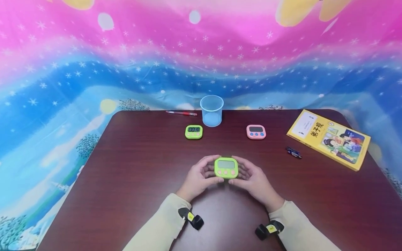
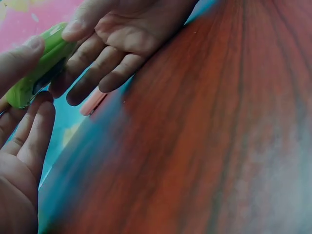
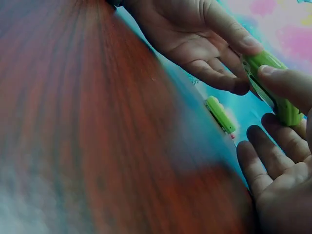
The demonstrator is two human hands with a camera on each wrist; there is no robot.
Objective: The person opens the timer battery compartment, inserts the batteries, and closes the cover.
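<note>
Both hands hold a green digital timer [image 1: 226, 168] above the near middle of the table, its blank display and several pinkish buttons facing up toward the head camera. My left hand [image 1: 198, 177] pinches its left side, thumb at the lower edge and fingers behind. On the other side, my right hand [image 1: 255, 181] grips it the same way. Seen edge-on in the left wrist view, the timer [image 2: 52, 54] sits between both thumbs and fingertips, raised off the wood. The right wrist view also shows the timer [image 3: 291, 113] between the hands.
Farther back stand a second green timer [image 1: 193, 132] showing digits, a pink timer [image 1: 255, 132] and a translucent blue cup [image 1: 211, 111]. A red pen [image 1: 181, 113] lies near the back edge. To the right are a dark blue pen-like item [image 1: 293, 152] and a yellow book [image 1: 329, 139].
</note>
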